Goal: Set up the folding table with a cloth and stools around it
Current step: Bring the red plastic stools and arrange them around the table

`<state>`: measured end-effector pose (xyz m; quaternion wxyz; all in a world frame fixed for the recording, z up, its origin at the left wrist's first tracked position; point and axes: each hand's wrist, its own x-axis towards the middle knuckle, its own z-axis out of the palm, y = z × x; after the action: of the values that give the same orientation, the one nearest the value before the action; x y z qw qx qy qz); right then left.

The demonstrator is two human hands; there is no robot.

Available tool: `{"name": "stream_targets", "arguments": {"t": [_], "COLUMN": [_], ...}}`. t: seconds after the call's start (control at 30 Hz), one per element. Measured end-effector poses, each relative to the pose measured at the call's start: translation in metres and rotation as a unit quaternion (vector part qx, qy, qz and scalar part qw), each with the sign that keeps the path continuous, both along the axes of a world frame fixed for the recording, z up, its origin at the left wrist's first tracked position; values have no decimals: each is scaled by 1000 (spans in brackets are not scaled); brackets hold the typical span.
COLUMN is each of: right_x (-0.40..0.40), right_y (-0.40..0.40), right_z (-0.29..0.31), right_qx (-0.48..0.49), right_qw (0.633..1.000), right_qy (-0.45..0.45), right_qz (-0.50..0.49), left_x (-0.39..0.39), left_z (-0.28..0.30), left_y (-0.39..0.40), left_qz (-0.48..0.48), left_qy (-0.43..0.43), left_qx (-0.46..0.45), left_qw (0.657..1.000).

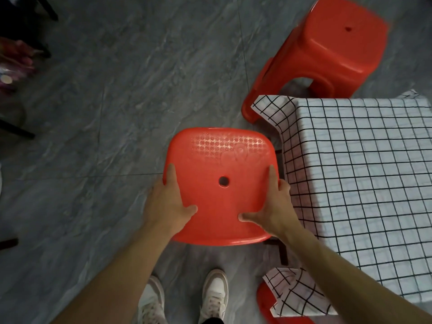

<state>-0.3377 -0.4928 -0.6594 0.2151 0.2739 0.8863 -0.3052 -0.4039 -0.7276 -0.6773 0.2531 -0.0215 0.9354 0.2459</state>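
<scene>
The red stool (221, 183) in hand shows only its seat from above; its legs are hidden beneath it, so whether they touch the grey tiled floor (105, 113) cannot be told. The left hand (167, 202) grips the seat's left edge and the right hand (274, 202) grips its right edge, each with the thumb pressed flat on top and the fingers wrapped over the rim. This stool sits just left of the table, which is wholly covered by the checked cloth (362, 171); only dark leg parts (281, 250) show under the drape, and the table runs off the right edge. A second red stool (327, 54) stands at the far side. A third red stool (265, 302), near side, is mostly hidden by the cloth's corner. Two light shoes (215, 295) show below. Blurred, unidentifiable objects lie at far left.
</scene>
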Motion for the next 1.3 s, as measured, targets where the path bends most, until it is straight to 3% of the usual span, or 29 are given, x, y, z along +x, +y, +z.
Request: {"name": "stream_targets", "arguments": {"t": [0.17,0.3,0.43,0.6,1.1,1.3], "right_x": [5,-2,-1,-1,-33,-35], "right_y": [-5,-3,-7,-19,-164,-188], "right_z": [3,5,4,4,-7,-9], "right_qx": [21,13,15,20,-2,-5], "right_qw": [998,1000,1000,999,996,996], "right_qy": [-25,-10,-5,-2,23,33], "right_qz": [63,20,11,30,82,79], "left_x": [30,22,16,19,-20,-22], "left_z": [-2,1,5,3,17,14], "left_y": [-12,-16,-6,-19,-177,-207], "left_qz": [19,58,36,40,83,95], "left_qy": [0,24,34,36,27,40], "left_qx": [-15,47,-9,12,14,36], "left_qw": [1000,997,999,998,996,994]}}
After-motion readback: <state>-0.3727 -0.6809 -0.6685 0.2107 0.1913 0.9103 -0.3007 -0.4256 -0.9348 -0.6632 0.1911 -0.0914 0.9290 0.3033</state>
